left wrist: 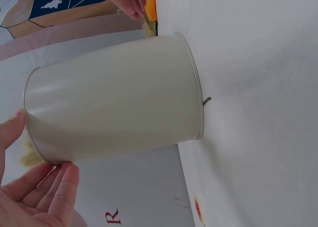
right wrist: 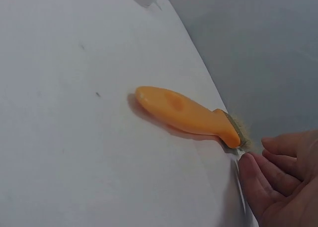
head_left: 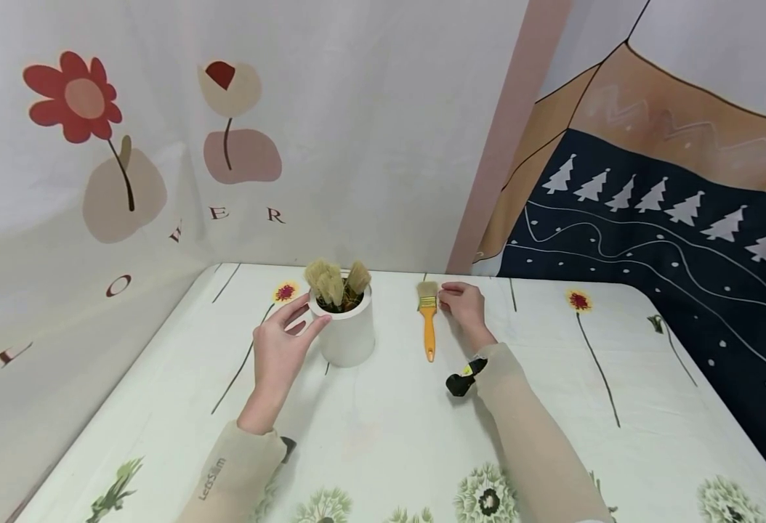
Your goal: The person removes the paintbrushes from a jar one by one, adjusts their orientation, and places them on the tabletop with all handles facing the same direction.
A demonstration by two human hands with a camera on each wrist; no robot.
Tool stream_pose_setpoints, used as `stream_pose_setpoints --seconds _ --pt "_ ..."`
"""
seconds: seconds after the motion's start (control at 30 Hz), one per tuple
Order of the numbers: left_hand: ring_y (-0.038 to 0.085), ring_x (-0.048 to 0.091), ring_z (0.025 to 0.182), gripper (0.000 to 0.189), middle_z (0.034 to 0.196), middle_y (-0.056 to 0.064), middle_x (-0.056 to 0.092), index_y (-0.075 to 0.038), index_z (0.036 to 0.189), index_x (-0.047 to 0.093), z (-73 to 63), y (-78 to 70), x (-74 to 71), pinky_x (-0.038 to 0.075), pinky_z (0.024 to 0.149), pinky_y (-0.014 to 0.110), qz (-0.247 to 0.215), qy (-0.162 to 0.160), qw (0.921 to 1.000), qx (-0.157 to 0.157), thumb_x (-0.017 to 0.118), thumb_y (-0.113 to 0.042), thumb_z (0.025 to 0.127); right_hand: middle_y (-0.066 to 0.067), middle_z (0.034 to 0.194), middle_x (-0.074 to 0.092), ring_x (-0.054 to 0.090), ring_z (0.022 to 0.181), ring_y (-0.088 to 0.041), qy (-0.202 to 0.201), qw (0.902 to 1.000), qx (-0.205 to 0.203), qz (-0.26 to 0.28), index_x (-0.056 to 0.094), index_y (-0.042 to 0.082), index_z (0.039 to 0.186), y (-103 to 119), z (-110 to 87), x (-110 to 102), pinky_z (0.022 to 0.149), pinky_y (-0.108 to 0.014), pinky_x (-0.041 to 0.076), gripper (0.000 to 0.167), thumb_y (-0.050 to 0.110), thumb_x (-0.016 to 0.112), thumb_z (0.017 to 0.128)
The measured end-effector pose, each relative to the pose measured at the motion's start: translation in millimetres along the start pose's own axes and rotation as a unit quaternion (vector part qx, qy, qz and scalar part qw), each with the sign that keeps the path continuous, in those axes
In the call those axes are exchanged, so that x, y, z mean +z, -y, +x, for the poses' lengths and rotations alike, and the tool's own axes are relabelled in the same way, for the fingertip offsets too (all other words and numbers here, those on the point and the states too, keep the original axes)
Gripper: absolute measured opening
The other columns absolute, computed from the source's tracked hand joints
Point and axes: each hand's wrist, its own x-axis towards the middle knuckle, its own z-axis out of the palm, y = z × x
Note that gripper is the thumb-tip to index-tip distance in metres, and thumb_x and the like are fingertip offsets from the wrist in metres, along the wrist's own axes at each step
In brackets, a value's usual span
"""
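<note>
A white cylindrical pot (head_left: 347, 338) stands upright on the table, left of a paintbrush. Several tan, bristly tufts (head_left: 331, 282) stick up from it; their lower parts are hidden inside. My left hand (head_left: 283, 341) holds the pot at its rim, thumb on the near side and fingers on the left. The paintbrush (head_left: 429, 327) lies flat, its orange handle toward me and its pale bristles toward the back wall. Beside the bristles is my right hand (head_left: 466, 309), fingers loosely bent, with a small gap between thumb and fingers (right wrist: 278, 175). Contact with the bristles is unclear.
A white cloth printed with flowers covers the table (head_left: 370, 436). Behind it hangs a pale curtain (head_left: 357, 145) with flower prints, and a dark tree-patterned cloth (head_left: 651, 218) is at the right. Black straps with small devices (head_left: 459, 385) are at the wrists.
</note>
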Motion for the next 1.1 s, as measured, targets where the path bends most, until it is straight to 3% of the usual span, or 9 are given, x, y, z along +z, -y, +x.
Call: stream_pose_setpoints --seconds 0.33,0.67,0.9,1.1 --pt "0.027 0.068 0.118 0.053 0.130 0.012 0.068 -0.008 0.130 0.067 0.4 0.4 0.6 0.060 0.094 0.038 0.003 0.002 1.0000 -0.001 0.082 -0.028 0.083 -0.018 0.122 0.070 0.070 0.107 -0.026 0.012 0.9998 -0.007 0.013 0.066 0.005 0.125 5 -5.8 -5 0.087 -0.025 0.063 0.030 0.013 0.064 0.097" --pt "0.027 0.068 0.118 0.053 0.130 0.012 0.068 -0.009 0.130 0.067 1.5 2.1 0.2 0.060 0.094 0.038 0.004 0.001 1.0000 0.005 0.082 -0.029 0.083 -0.017 0.123 0.069 0.068 0.112 -0.025 0.013 0.9994 -0.005 0.033 0.066 0.005 0.126 12 -13.6 -6 0.094 -0.030 0.062 0.030 0.013 0.065 0.097" --pt "0.028 0.067 0.119 0.054 0.130 0.014 0.068 -0.007 0.130 0.066 1.2 1.9 -0.2 0.060 0.095 0.039 0.005 0.003 1.0000 0.004 0.082 -0.029 0.084 -0.020 0.124 0.068 0.068 0.110 -0.025 0.024 0.9978 -0.024 0.057 0.065 0.001 0.128 15 -19.7 -7 0.090 -0.026 0.062 0.032 0.009 0.065 0.096" --pt "0.029 0.067 0.119 0.054 0.130 0.015 0.068 -0.007 0.130 0.066 0.7 0.8 -0.6 0.060 0.095 0.039 0.002 0.006 1.0000 0.006 0.081 -0.031 0.084 -0.020 0.127 0.067 0.067 0.109 -0.022 0.035 0.9959 -0.038 0.075 0.063 0.000 0.130 22 -28.6 -6 0.095 -0.030 0.061 0.035 0.009 0.065 0.096"
